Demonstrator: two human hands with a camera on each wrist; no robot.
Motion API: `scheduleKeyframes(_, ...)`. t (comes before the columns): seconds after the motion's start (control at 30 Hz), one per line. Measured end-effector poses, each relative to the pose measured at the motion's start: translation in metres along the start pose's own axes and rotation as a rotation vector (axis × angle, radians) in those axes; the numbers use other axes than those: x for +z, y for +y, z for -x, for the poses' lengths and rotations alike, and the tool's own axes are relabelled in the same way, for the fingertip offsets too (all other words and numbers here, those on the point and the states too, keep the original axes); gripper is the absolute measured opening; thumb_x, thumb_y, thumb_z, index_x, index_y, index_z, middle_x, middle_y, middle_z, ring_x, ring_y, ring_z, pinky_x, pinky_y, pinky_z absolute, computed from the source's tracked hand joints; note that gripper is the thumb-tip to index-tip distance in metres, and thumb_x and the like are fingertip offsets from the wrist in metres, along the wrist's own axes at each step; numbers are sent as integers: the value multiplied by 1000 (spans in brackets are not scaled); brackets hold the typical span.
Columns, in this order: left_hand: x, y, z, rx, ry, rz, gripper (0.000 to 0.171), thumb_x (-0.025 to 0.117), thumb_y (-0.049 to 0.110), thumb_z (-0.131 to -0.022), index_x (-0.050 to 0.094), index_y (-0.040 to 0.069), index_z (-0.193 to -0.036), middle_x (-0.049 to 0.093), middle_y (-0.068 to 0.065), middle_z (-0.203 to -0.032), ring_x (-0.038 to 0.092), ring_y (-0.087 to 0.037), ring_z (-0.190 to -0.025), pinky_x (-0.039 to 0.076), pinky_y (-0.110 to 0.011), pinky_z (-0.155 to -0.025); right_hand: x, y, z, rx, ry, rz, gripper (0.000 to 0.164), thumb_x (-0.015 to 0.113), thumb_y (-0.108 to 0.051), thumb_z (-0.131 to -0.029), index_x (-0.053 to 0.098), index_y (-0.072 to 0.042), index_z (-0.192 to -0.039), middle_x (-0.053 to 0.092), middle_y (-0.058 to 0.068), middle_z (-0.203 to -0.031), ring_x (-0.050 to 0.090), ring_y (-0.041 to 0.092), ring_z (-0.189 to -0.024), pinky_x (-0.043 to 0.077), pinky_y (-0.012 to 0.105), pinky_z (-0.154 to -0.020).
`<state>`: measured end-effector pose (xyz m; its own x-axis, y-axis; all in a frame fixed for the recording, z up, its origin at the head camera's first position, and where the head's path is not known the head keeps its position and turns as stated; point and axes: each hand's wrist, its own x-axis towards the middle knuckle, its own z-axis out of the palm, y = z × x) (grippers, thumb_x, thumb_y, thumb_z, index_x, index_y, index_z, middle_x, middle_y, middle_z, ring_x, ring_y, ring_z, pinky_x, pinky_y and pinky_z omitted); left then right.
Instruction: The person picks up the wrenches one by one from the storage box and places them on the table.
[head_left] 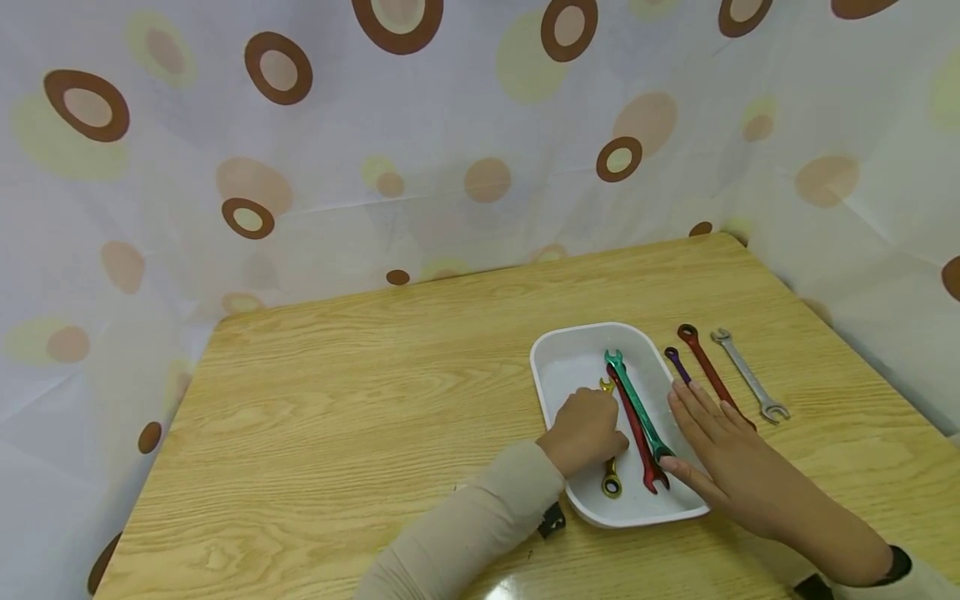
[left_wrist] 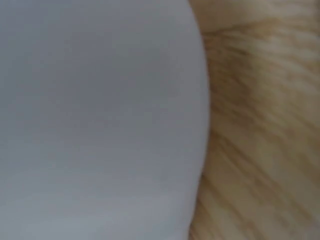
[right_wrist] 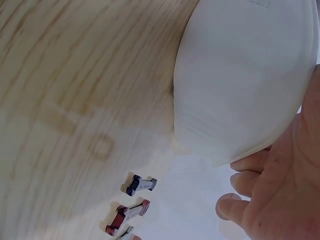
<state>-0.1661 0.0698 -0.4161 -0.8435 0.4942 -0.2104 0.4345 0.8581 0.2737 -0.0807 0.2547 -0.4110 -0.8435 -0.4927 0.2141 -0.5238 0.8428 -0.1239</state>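
In the head view, my left hand (head_left: 588, 427) reaches into a white tray (head_left: 551, 367) with curled fingers around the middle of a yellow wrench (head_left: 611, 482). Both ends of that wrench show past the hand. Beside it lie a red wrench (head_left: 647, 462) and, partly over it, a green wrench (head_left: 636, 402). My right hand (head_left: 738, 471) lies along the tray's right rim, fingers straight, thumb tip close to the green wrench's lower end. In the right wrist view its fingers (right_wrist: 245, 182) are at the tray's edge. Only tray wall (left_wrist: 110, 120) and wood show in the left wrist view.
Right of the tray lie a purple wrench (head_left: 677, 362), another red wrench (head_left: 707, 362) and a silver wrench (head_left: 750, 377). The wooden table (head_left: 360, 400) extends left, with patterned cloth (head_left: 435, 125) hanging behind and at the sides.
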Motion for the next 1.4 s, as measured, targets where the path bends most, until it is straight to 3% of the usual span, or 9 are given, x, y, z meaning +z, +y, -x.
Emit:
scheduleKeyframes(0.23, -1, 1, 1, -90, 0, 66, 34, 72, 27, -84, 56, 13, -57, 51, 4, -49, 47, -6, -39, 39, -19, -38, 0, -1, 1, 16, -3, -4, 76, 53, -38, -97, 18, 1, -152, 21, 22, -156, -13, 11, -145, -15, 25, -113)
scheduleKeyframes(0.5, -1, 1, 0, -90, 10, 69, 33, 72, 27, -84, 56, 14, -58, 49, 4, -46, 46, -6, -37, 38, -18, -37, 0, -1, 1, 31, 0, -5, 75, 53, -38, -97, 18, 1, -151, 21, 22, -156, -6, 20, -147, -15, 27, -113)
scheduleKeyframes(0.8, -3, 0, 2, -73, 24, 106, 27, 70, 18, -84, 56, 11, -63, 51, 2, -53, 45, -7, -39, 38, -19, -37, 0, -1, 0, 21, 2, -4, 75, 54, -39, -97, 20, 1, -151, 22, 21, -156, -12, 11, -145, -15, 26, -113)
scheduleKeyframes(1.0, -12, -1, 8, -46, 39, 133, 21, 64, 10, -87, 57, 9, -68, 52, 2, -57, 46, -6, -39, 37, -17, -37, 1, -2, -1, 19, -6, -5, 77, 54, -40, -97, 19, 1, -151, 21, 20, -156, -11, 12, -146, -15, 25, -113)
scheduleKeyframes(1.17, -25, -7, 11, 44, 139, 169, 33, 59, 7, -88, 44, 12, -59, 37, 5, -52, 36, -3, -39, 30, -15, -37, 1, -2, 0, 22, -3, -1, 77, 55, -40, -96, 19, 1, -151, 21, 21, -156, -13, 10, -145, -15, 26, -113)
scheduleKeyframes(1.27, -38, -12, 17, 72, 185, 229, 36, 57, 7, -89, 39, 12, -57, 32, 5, -51, 32, -4, -39, 27, -15, -37, 0, -2, 0, 24, -3, -2, 76, 55, -40, -96, 21, 1, -151, 22, 21, -156, -14, 8, -144, -14, 27, -114)
scheduleKeyframes(1.4, -56, -22, 27, 78, 217, 326, 32, 55, 9, -91, 46, 9, -61, 39, 4, -51, 35, -4, -39, 28, -15, -36, -1, -2, 0, 28, -10, -5, 76, 54, -40, -97, 21, 2, -151, 21, 21, -156, -14, 9, -144, -15, 26, -113)
